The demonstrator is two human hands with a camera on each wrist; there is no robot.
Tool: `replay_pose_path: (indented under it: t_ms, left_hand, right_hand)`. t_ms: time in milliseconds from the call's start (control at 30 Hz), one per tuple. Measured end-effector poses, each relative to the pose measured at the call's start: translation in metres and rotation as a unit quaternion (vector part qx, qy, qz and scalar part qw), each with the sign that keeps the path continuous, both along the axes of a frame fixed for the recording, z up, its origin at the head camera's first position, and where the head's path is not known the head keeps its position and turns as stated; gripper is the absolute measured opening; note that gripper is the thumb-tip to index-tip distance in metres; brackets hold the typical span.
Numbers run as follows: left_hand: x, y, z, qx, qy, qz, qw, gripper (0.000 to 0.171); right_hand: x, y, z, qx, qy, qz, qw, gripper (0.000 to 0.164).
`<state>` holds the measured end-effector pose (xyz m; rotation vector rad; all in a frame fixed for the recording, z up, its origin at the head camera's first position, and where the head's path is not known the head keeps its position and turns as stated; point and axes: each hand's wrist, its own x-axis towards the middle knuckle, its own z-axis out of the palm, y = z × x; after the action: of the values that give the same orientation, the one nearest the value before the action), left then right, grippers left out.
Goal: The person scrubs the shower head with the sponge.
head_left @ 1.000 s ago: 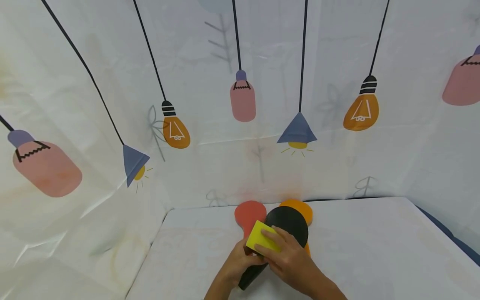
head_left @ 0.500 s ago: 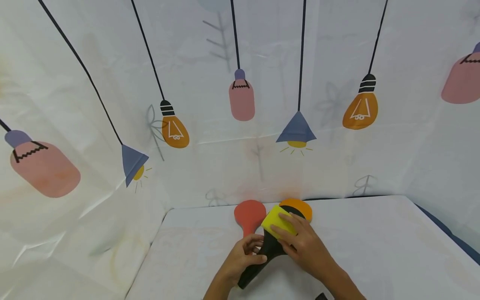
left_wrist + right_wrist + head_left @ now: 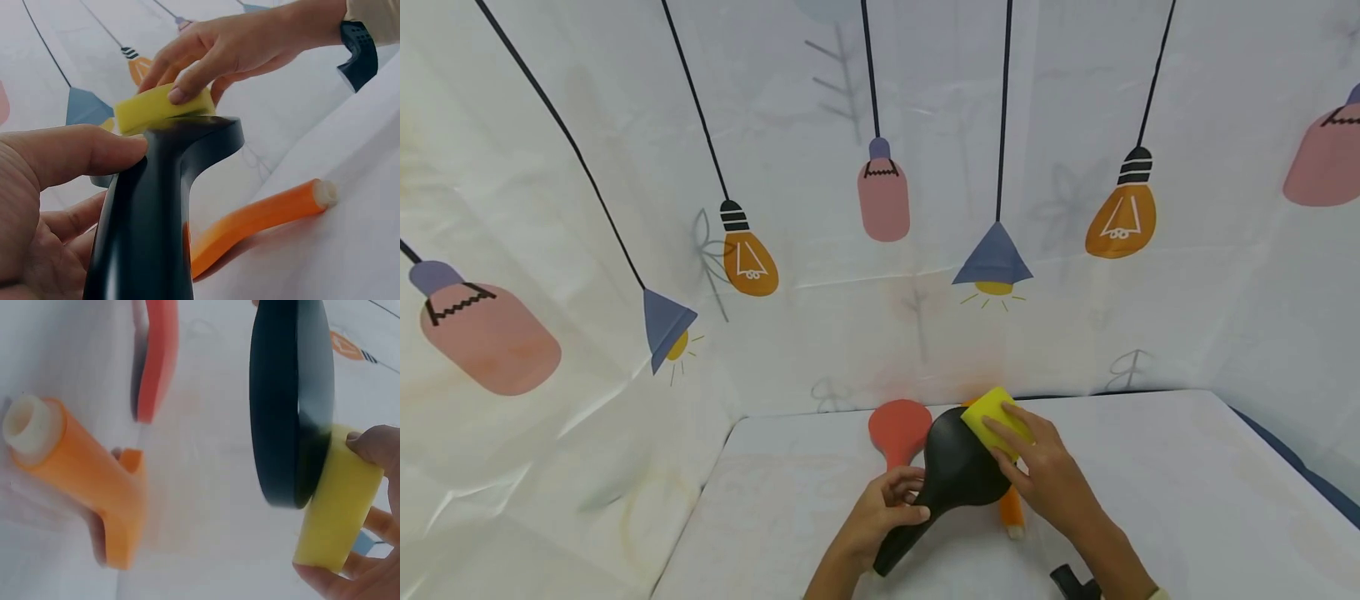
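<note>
A black paddle-shaped thing (image 3: 958,467) with a round, flat head and a thick handle is tilted over the white table. My left hand (image 3: 883,518) grips its handle, thumb on top in the left wrist view and fingers partly hidden behind. In my right hand (image 3: 1048,479) is a yellow sponge (image 3: 340,500), pinched between thumb and fingers. The sponge lies against the upper right edge of the black head. Behind are a red paddle-shaped thing (image 3: 900,429) and an orange one (image 3: 94,469), whose handle ends in a pale hollow tip; its head is mostly covered in the head view.
The white table (image 3: 1150,492) ends at a wall sheet (image 3: 820,333) printed with hanging lamps. A dark band (image 3: 359,56) goes round my right wrist. At the front, a small black object (image 3: 1071,583) shows beside the right forearm.
The right hand has carried the sponge from the lower left, across the black head, to its upper right edge. The left hand keeps its grip near the same spot, and the orange handle has come into sight.
</note>
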<state>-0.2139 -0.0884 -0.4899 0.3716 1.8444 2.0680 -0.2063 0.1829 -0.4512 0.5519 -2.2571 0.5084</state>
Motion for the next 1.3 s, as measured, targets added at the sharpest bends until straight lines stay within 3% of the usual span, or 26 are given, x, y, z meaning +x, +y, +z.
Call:
replay_pose_path:
  t_ms: [333, 700, 867, 967, 1033, 1133, 1300]
  left_hand:
    - [0.0, -0.001, 0.001, 0.015, -0.013, 0.006, 0.9998, 0.053]
    - [-0.003, -0.006, -0.001, 0.038, -0.044, 0.016, 0.9982, 0.053]
    - [-0.006, -0.007, -0.001, 0.042, -0.055, 0.025, 0.9973, 0.053]
    - [-0.006, -0.007, 0.0, 0.041, -0.055, 0.029, 0.9972, 0.052]
    - [-0.007, -0.007, 0.001, 0.041, -0.06, 0.033, 0.9968, 0.053]
    - [-0.008, -0.007, 0.002, 0.044, -0.071, 0.042, 0.9956, 0.051]
    - [-0.008, -0.007, 0.003, 0.064, -0.076, 0.041, 0.9942, 0.047]
  right_hand:
    - [-0.001, 0.001, -0.002, -0.021, -0.009, -0.01, 1.0, 0.06]
    - [0.001, -0.014, -0.01, -0.008, 0.0, 0.026, 1.0, 0.065]
    - [0.006, -0.028, -0.011, 0.015, 0.023, 0.054, 0.998, 0.039]
    - [0.012, -0.038, -0.011, 0.028, 0.028, 0.068, 0.997, 0.036]
    - [0.016, -0.046, -0.011, 0.038, 0.026, 0.07, 0.996, 0.041]
    - [0.021, -0.056, -0.013, 0.051, 0.026, 0.072, 0.996, 0.062]
    - [0.027, -0.068, -0.013, 0.075, 0.024, 0.08, 0.994, 0.062]
